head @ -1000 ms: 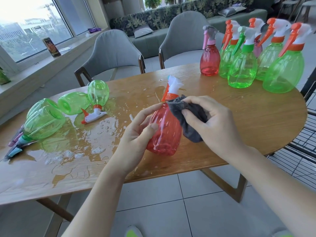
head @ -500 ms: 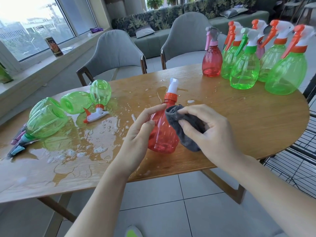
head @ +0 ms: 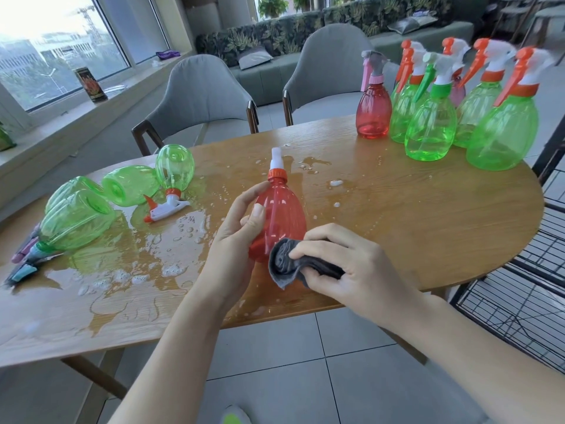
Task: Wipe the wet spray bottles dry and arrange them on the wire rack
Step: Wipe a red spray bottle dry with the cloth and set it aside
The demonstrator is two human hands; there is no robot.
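1. Red spray bottle (head: 279,215): standing upright above the near edge of the wet wooden surface (head: 428,221); it looks empty, so probably light, thin-walled and slippery.
2. Left hand (head: 235,237): wrapping its fingers around the bottle's belly, steadying it.
3. Right hand (head: 345,270): clamping a grey cloth (head: 284,264) against the bottle's lower side.
4. Best hold, likely: the narrow neck under the orange collar.
5. Wire rack (head: 526,289): waiting at right.

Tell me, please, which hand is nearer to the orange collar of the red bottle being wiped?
Left. The left hand grips the red bottle with its fingertips just below the orange collar. The right hand presses the grey cloth near the bottle's base, farther away.
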